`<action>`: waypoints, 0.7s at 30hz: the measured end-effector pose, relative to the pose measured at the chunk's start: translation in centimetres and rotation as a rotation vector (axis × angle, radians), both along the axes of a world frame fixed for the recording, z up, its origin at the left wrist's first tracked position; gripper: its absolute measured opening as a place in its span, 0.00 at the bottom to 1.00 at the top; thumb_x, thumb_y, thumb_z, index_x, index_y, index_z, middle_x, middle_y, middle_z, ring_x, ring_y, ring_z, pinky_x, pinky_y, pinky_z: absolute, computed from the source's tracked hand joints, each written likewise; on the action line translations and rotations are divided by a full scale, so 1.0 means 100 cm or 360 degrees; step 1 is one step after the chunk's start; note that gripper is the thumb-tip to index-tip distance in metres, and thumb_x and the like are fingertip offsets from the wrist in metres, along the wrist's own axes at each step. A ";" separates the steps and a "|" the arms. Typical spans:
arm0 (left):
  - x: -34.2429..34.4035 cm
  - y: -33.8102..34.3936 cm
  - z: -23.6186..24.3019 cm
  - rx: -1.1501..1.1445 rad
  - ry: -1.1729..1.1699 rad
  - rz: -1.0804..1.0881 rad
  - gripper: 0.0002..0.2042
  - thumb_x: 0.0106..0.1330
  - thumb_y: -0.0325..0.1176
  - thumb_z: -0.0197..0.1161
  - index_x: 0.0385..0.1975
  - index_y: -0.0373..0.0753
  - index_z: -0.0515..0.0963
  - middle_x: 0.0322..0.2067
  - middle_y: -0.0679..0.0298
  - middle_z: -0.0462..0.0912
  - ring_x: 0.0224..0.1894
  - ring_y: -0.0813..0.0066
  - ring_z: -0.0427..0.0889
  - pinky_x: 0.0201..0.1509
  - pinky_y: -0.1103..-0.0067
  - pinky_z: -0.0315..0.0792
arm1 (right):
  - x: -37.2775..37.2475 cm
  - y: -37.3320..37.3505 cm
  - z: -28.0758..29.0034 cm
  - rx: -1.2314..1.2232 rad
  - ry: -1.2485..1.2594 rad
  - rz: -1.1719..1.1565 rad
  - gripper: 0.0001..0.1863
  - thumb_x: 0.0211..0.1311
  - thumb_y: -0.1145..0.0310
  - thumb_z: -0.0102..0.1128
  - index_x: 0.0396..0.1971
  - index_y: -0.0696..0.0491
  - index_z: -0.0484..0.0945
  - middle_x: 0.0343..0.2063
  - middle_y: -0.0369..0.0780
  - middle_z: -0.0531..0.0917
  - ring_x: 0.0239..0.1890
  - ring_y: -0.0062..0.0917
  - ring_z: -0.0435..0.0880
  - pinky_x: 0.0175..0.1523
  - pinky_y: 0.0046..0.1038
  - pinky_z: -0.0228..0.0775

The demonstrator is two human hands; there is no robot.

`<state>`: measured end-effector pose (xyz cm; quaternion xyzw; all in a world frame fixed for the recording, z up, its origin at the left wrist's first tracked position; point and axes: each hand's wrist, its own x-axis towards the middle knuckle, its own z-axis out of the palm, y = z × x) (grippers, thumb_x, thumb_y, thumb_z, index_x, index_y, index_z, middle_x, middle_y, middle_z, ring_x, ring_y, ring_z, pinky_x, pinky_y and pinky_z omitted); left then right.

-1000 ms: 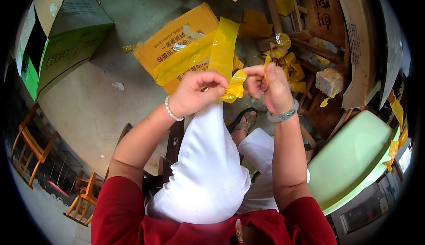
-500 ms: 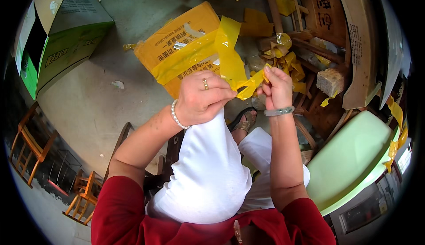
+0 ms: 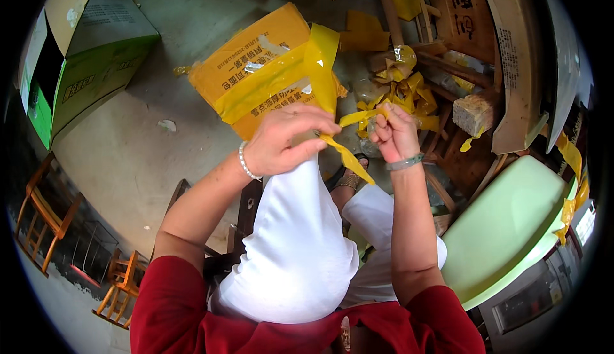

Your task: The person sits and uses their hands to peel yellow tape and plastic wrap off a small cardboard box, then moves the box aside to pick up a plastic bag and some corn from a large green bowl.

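Note:
A flat brown cardboard box (image 3: 240, 60) with printed sides lies on the floor ahead, with wide yellow tape across it. One length of yellow tape (image 3: 322, 60) rises off the box toward my hands. My left hand (image 3: 288, 138), above my raised knee, is closed with its fingertips on the tape; a narrow torn strip (image 3: 350, 161) hangs from them. To its right, my right hand (image 3: 395, 134) pinches the end of another narrow piece, which stretches back toward the left fingertips. The exact grip under the left fingers is partly hidden.
Yellow tape scraps (image 3: 412, 92) pile up beyond my right hand, beside wooden frames and a rough block (image 3: 474, 114). A pale green tub (image 3: 511, 220) stands at right, a green carton (image 3: 96, 66) at far left. Small wooden chairs (image 3: 120, 283) are at lower left.
The tape between my hands has split further into narrow strips, one now dangling below the left fingertips. My left fingers have shifted, with the thumb lower and apart from the upper fingers.

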<state>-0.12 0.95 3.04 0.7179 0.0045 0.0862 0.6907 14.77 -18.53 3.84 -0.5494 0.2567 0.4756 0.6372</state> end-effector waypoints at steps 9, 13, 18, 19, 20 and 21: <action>0.025 0.000 0.016 0.0687 0.0099 0.0046 0.36 0.42 0.53 0.66 0.50 0.38 0.67 0.40 0.59 0.77 0.43 0.56 0.73 0.52 0.68 0.62 | -0.010 0.011 0.018 0.0358 -0.0180 0.0276 0.07 0.59 0.72 0.51 0.35 0.59 0.72 0.20 0.39 0.75 0.17 0.20 0.73 0.28 0.26 0.72; 0.041 -0.012 0.011 0.0744 0.0057 0.0072 0.20 0.47 0.41 0.65 0.39 0.39 0.74 0.31 0.61 0.78 0.36 0.62 0.76 0.52 0.66 0.63 | -0.011 0.015 0.024 0.0400 -0.0241 0.0372 0.07 0.59 0.72 0.51 0.35 0.59 0.72 0.20 0.40 0.76 0.18 0.20 0.74 0.29 0.26 0.72; 0.036 -0.016 0.005 0.0590 0.0403 0.0007 0.06 0.48 0.33 0.64 0.22 0.40 0.77 0.17 0.62 0.77 0.25 0.65 0.77 0.52 0.65 0.65 | -0.015 0.013 0.023 0.0227 -0.0264 0.0134 0.06 0.58 0.72 0.52 0.32 0.59 0.72 0.18 0.42 0.77 0.13 0.19 0.72 0.22 0.23 0.71; 0.033 -0.019 0.006 0.0606 0.0378 0.0022 0.05 0.47 0.33 0.64 0.20 0.40 0.77 0.16 0.61 0.76 0.23 0.64 0.76 0.51 0.66 0.66 | -0.019 0.012 0.019 0.0226 -0.0261 0.0131 0.06 0.58 0.72 0.52 0.32 0.59 0.72 0.18 0.42 0.77 0.13 0.19 0.72 0.22 0.23 0.71; 0.032 -0.022 0.006 0.0622 0.0350 0.0039 0.04 0.46 0.32 0.64 0.18 0.40 0.77 0.14 0.61 0.75 0.21 0.63 0.75 0.50 0.66 0.66 | -0.023 0.009 0.011 0.0037 -0.0274 0.0092 0.05 0.58 0.73 0.53 0.31 0.59 0.72 0.17 0.41 0.76 0.10 0.18 0.70 0.18 0.22 0.69; 0.031 -0.026 0.005 0.0622 0.0351 0.0039 0.04 0.46 0.32 0.64 0.18 0.40 0.77 0.14 0.61 0.75 0.21 0.63 0.75 0.50 0.66 0.66 | -0.028 0.006 0.003 -0.0152 -0.0285 0.0054 0.05 0.57 0.73 0.54 0.30 0.59 0.72 0.15 0.41 0.76 0.08 0.17 0.68 0.15 0.20 0.67</action>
